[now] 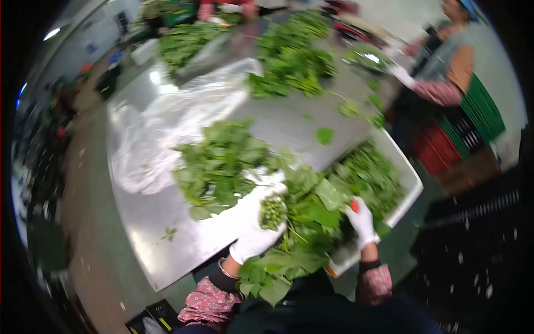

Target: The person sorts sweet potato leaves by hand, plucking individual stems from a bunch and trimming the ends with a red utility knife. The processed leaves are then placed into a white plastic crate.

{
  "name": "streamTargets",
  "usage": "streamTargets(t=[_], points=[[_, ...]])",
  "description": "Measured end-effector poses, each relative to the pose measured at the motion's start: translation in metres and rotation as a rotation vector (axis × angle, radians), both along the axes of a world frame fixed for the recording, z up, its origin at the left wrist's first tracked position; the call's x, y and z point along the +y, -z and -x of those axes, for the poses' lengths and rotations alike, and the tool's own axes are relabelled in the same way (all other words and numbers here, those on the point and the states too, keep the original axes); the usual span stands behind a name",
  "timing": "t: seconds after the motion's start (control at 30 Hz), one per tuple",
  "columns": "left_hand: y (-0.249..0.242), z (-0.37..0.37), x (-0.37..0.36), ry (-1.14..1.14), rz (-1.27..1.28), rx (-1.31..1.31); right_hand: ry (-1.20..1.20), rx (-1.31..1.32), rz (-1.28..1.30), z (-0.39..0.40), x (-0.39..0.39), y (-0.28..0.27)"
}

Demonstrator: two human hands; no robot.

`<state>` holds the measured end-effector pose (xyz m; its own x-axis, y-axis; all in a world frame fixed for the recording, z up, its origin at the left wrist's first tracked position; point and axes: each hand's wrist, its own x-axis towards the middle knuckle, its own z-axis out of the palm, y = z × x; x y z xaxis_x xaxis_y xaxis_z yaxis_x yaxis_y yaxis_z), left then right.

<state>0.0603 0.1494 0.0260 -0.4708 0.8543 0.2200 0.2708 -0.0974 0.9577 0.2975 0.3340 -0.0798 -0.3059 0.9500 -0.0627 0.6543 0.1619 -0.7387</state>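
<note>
My left hand [253, 236], in a white glove, is closed around a bunch of leafy greens [272, 214]. The cut stem ends face up toward me, and the leaves spread out to the right and hang below. My right hand [362, 224], also gloved in white, is closed at the right edge of the leaves. A small red thing [354, 206] shows at its fingertips; its kind is too blurred to make out. Just beyond that hand stands a white crate [409, 175] filled with more greens. Past my left hand, a pile of loose greens [222, 158] lies on the metal table.
Clear plastic sheeting [150, 139] covers part of the metal table [139, 234]. More greens [295, 53] are heaped at the far side. A co-worker [445, 67] at the right holds a bagged bundle [367, 57]. Green and red crates [481, 111] are stacked beside them.
</note>
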Motion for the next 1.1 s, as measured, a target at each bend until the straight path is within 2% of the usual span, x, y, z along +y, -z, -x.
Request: streamTargets(t=[0.03,0.1,0.17,0.2,0.27,0.37,0.43,0.47,0.6,0.7,0.73,0.77,0.83,0.9,0.97,1.03,1.1], points=[[-0.003,0.011,-0.016,0.025,-0.040,-0.167,-0.035,0.119,-0.031,0.010,-0.002,0.001],[-0.020,0.031,-0.055,0.038,-0.100,-0.547,-0.174,0.303,0.082,0.036,-0.002,0.006],[-0.008,0.074,-0.110,-0.047,-0.153,-0.584,-0.329,0.339,0.242,0.072,-0.015,0.003],[0.003,0.101,-0.134,0.071,-0.314,-0.663,-0.415,0.285,0.287,0.095,-0.030,-0.009],[0.014,0.123,-0.181,0.004,-0.375,-0.567,-0.630,0.268,0.137,0.143,-0.064,-0.024],[-0.047,0.093,-0.242,-0.513,0.124,-0.315,-0.859,0.232,0.080,0.213,-0.110,-0.034],[-0.056,0.088,-0.264,-0.636,0.433,0.829,-1.013,0.194,-0.072,0.262,-0.139,-0.017],[-0.064,0.086,-0.273,-0.671,0.515,0.978,-1.049,0.157,-0.103,0.283,-0.157,-0.020],[-0.058,0.096,-0.311,-0.860,0.429,1.084,-1.117,-0.099,-0.136,0.341,-0.204,-0.050],[-0.051,0.097,-0.312,-0.731,0.503,1.156,-1.115,0.098,-0.695,0.344,-0.215,-0.060],[-0.044,0.101,-0.310,-0.686,0.491,1.187,-1.107,0.169,-0.669,0.339,-0.219,-0.078],[-0.040,0.102,-0.306,-0.646,0.493,1.189,-1.135,0.154,-0.617,0.330,-0.220,-0.094],[-0.038,0.102,-0.288,-0.562,0.420,1.237,-1.261,0.097,0.389,0.316,-0.218,-0.112],[-0.033,0.101,-0.270,-0.422,0.353,1.295,-1.307,0.147,1.098,0.299,-0.222,-0.121],[-0.030,0.096,-0.249,-0.348,0.224,1.382,-1.184,0.115,1.059,0.283,-0.231,-0.114],[-0.028,0.089,-0.229,-0.269,0.014,1.364,-1.201,0.026,1.053,0.274,-0.222,-0.108],[-0.020,0.080,-0.212,-0.306,-0.089,1.378,-1.173,0.183,1.189,0.255,-0.221,-0.124]])
